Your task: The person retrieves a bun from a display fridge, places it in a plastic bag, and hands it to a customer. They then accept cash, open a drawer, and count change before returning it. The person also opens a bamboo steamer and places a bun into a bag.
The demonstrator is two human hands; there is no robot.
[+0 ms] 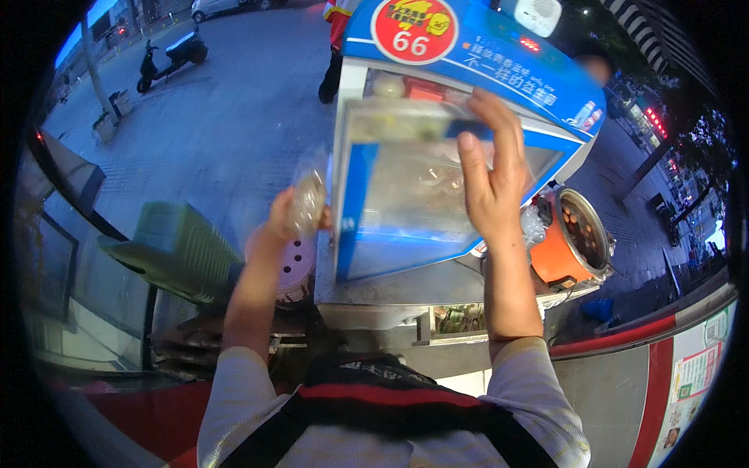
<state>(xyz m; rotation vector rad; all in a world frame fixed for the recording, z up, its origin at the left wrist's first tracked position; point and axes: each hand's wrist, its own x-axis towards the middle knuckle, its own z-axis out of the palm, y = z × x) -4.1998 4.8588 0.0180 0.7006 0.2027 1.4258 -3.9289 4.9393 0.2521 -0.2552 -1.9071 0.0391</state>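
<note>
My left hand (pixel 285 215) grips a clear plastic bag (pixel 310 202) with something pale inside, left of a display cabinet. My right hand (pixel 494 178) is raised with thumb and fingers apart, in front of the cabinet's glass door (pixel 415 193). The door has a blue border and stands tilted out from the cabinet. Whether my right fingertips touch its upper edge I cannot tell. Blurred items in plastic show through the glass. Above the door is the cabinet's blue sign panel (pixel 497 64), which bears writing.
An orange electric pot (pixel 556 254) holding dark liquid and round food stands at the right, beside a crumpled plastic bag (pixel 533 225). Stacked green plastic stools (pixel 181 245) and purple round stools (pixel 295 263) are at the left. A person's leg (pixel 332 73) shows behind the cabinet. A scooter (pixel 172 58) stands farther off.
</note>
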